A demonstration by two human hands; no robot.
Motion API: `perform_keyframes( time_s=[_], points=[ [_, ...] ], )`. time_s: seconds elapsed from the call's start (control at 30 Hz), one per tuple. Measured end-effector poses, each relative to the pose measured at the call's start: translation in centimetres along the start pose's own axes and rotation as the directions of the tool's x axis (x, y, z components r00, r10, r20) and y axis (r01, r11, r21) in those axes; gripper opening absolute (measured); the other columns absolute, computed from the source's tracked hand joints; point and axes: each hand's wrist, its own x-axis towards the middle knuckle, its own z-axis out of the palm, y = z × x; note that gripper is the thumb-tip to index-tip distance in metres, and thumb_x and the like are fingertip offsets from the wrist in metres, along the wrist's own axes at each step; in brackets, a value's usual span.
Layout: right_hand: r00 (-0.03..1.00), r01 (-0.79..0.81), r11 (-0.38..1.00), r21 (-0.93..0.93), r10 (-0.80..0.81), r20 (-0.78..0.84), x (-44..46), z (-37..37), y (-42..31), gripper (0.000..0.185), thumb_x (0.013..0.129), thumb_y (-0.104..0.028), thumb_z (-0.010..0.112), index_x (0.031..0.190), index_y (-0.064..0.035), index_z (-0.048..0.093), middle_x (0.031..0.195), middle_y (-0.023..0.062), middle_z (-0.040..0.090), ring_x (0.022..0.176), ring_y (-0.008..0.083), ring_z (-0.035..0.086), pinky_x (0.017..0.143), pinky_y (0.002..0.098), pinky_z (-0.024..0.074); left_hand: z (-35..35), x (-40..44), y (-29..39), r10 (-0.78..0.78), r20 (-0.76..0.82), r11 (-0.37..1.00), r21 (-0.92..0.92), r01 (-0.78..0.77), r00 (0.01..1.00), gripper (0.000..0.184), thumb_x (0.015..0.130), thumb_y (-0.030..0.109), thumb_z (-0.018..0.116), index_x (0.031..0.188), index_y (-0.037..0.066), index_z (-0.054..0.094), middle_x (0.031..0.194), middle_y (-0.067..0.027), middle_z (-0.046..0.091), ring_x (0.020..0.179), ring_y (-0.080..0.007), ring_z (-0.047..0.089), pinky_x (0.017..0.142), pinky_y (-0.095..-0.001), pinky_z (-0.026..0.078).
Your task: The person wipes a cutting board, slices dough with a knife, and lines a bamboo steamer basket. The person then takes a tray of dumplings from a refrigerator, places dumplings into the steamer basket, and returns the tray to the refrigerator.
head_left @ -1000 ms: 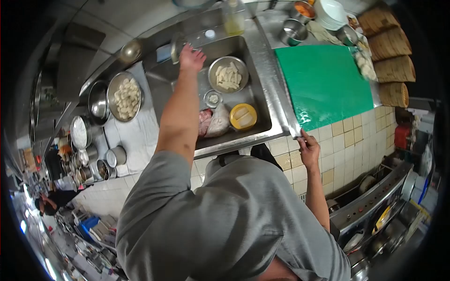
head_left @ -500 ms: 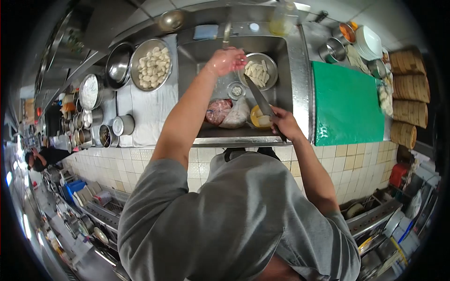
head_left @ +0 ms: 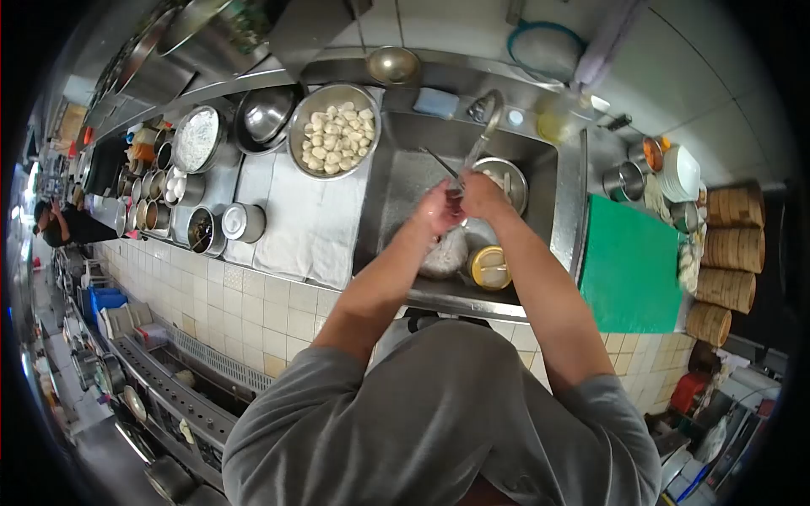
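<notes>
Over the sink (head_left: 392,177), my right hand (head_left: 487,198) is closed around a knife (head_left: 440,164), whose dark blade points up and left beside the tap's stream. Against it, my left hand (head_left: 439,209) has its fingers curled in; what they hold, if anything, is hidden. The knife's handle is mostly covered by my hands. Just behind my right hand, a metal bowl (head_left: 525,190) with pale cut strips stands in the sink, partly hidden. Nearer me are a clear plastic bag with pale contents (head_left: 447,255) and a yellow-rimmed container (head_left: 491,268).
The tap (head_left: 493,110) is running. Left of the sink, a large bowl (head_left: 295,139) of pale round pieces stands on a white cloth (head_left: 295,232). A green cutting board (head_left: 629,270) and bamboo steamers (head_left: 732,250) lie right. Another person (head_left: 72,223) stands far left.
My right hand has moved up and left with the knife, and my left hand has come down to meet it. The blade has swung leftward. My view has shifted, showing more wall.
</notes>
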Motion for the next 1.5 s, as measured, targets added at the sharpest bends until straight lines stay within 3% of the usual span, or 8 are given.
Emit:
perform_keyframes(
  time_s=[0.17,0.47,0.63,0.7,0.77,1.07,1.4,1.5],
  points=[
    [0.998,-0.047,0.994,-0.098,0.043,-0.042,-4.8,-1.2,-2.9,0.038,0.087,-0.002,0.063,0.124,-0.0012,0.056,0.126,0.0235,0.066,0.116,0.0394,0.068,0.1,0.048,0.0559,2.3,2.9,-2.2,0.08,0.173,0.988,-0.144,-0.055,0.982,0.031,0.103,0.034,0.061,0.114,0.006,0.07,0.103,-0.011,0.072,0.087,-0.0236,0.069,0.073,-0.0399,0.056],
    [0.973,-0.101,0.976,0.192,0.137,-0.187,-21.4,1.7,2.3,0.031,0.087,-0.001,0.061,0.115,-0.0033,0.048,0.109,0.0287,0.066,0.099,0.0516,0.065,0.084,0.057,0.0529,-2.9,9.7,0.6,0.235,-0.167,0.789,0.609,-0.087,0.958,0.03,0.098,0.031,0.062,0.088,0.004,0.071,0.081,-0.0102,0.07,0.06,-0.021,0.064,0.049,-0.0376,0.048],
    [0.92,-0.353,0.874,0.333,0.389,-0.047,-29.9,2.8,3.3,0.037,0.087,-0.002,0.059,0.123,-0.0045,0.052,0.117,0.0268,0.068,0.107,0.0493,0.065,0.088,0.0574,0.0525,-6.8,10.0,0.5,0.371,-0.008,0.363,0.922,-0.137,0.929,0.046,0.102,0.035,0.055,0.072,0.004,0.072,0.081,-0.0173,0.074,0.074,-0.0256,0.074,0.062,-0.0471,0.056],
    [0.885,-0.416,0.829,0.374,0.464,-0.043,-32.7,3.8,3.7,0.042,0.088,-0.002,0.059,0.129,-0.0048,0.053,0.119,0.0265,0.068,0.107,0.0486,0.065,0.088,0.0571,0.0527,-7.0,8.5,-2.0,0.423,0.327,-0.284,0.933,-0.219,0.845,0.036,0.098,0.032,0.062,0.081,0.004,0.077,0.091,-0.0213,0.077,0.089,-0.0353,0.076,0.078,-0.0522,0.058],
    [0.835,-0.436,0.822,0.365,0.521,-0.177,-35.2,6.0,5.1,0.053,0.088,-0.003,0.06,0.141,-0.0071,0.052,0.12,0.0253,0.068,0.107,0.0472,0.066,0.088,0.0555,0.0539,-4.4,5.7,-4.1,-0.068,0.153,-0.557,0.814,-0.165,0.986,0.033,0.094,0.029,0.068,0.114,0.003,0.076,0.123,-0.0287,0.071,0.123,-0.0407,0.066,0.106,-0.0523,0.05],
    [0.633,-0.628,0.652,0.425,0.746,-0.209,-40.6,6.2,5.7,0.025,0.095,-0.023,0.069,0.116,-0.011,0.071,0.103,0.0164,0.073,0.099,0.0404,0.069,0.084,0.0494,0.0556,15.3,9.1,-0.1,0.757,0.573,-0.5,0.817,-0.286,0.315,0.103,0.09,0.04,0.067,0.161,-0.014,0.014,0.166,-0.0383,0.02,0.158,-0.0489,0.014,0.131,-0.0508,0.008],
    [0.375,-0.45,0.512,0.732,0.852,-0.365,-47.8,8.0,15.4,0.033,0.093,-0.01,0.071,0.125,-0.0058,0.071,0.111,0.0189,0.074,0.1,0.0386,0.071,0.084,0.0448,0.0565,18.1,13.5,0.9,0.41,0.209,-0.759,0.618,0.205,0.888,0.074,0.096,0.039,0.057,0.156,-0.002,0.043,0.167,-0.0198,0.036,0.158,-0.0448,0.019,0.127,-0.0634,0.014],
    [0.297,-0.37,0.357,0.858,0.92,-0.255,-49.7,6.4,23.4,0.043,0.092,-0.013,0.074,0.135,-0.0058,0.068,0.113,0.023,0.073,0.101,0.0373,0.072,0.086,0.0446,0.0567,16.6,10.7,-1.1,0.553,0.4,-0.626,0.779,0.047,0.731,0.07,0.095,0.041,0.061,0.153,0.002,0.05,0.162,-0.0201,0.044,0.155,-0.0453,0.028,0.125,-0.0608,0.025]
  ],
)
